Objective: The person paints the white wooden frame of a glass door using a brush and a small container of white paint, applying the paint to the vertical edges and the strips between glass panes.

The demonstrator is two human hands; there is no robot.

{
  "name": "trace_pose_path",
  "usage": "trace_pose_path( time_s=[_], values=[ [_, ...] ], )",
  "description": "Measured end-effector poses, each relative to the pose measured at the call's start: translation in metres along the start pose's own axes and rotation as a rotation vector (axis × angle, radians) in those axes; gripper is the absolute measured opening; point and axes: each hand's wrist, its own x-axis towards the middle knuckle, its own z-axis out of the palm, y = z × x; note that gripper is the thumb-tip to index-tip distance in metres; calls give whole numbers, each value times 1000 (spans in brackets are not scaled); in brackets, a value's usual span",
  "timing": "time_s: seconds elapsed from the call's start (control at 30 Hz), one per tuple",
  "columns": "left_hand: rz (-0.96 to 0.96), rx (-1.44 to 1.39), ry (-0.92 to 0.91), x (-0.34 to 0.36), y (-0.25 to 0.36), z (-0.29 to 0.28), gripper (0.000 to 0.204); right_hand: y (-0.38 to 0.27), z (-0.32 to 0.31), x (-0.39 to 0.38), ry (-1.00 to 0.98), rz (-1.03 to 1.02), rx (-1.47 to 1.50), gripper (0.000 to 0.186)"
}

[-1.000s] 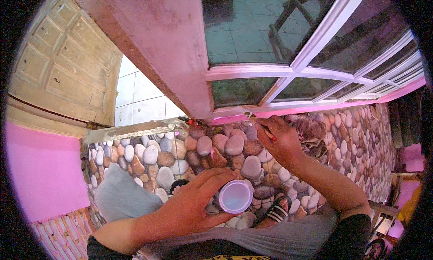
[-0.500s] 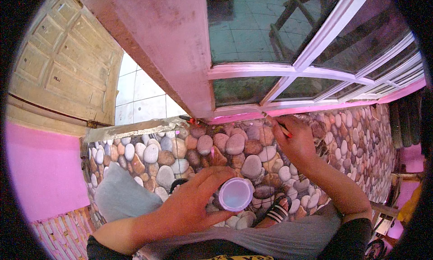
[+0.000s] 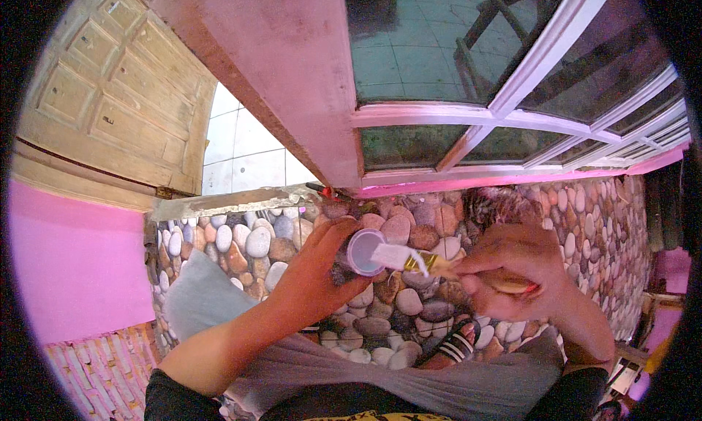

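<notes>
L hand [image 3: 333,256] curled, R hand [image 3: 508,267] pinching, w/ f'arms [image 3: 238,326] angled inwd.

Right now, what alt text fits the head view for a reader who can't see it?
A person's right hand holds a paintbrush, its whitish bristles at the mouth of a small open cup gripped by the left hand. Beneath is a pebble-patterned floor; beyond are glass panes in a pink-and-white frame, with a wooden door at upper left.

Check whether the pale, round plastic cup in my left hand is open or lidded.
Open: no lid covers the cup, and the white-bristled paintbrush overlaps its mouth.
</notes>
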Motion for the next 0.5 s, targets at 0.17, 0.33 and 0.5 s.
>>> trace_pose_path(
  time_s=[0.17, 0.33, 0.5],
  values=[
    [75, 64, -2, 3, 1, 10, 68, -5, 14, 4, -182, 66, -110, 17],
    [109, 102, -53, 9, 7, 17, 68, 7, 34, 2, -246, -17, -219, 18],
    [115, 95, -84, 11, 4, 20, 69, 10, 32, -2, -255, -6, -215, 18]
  ],
)
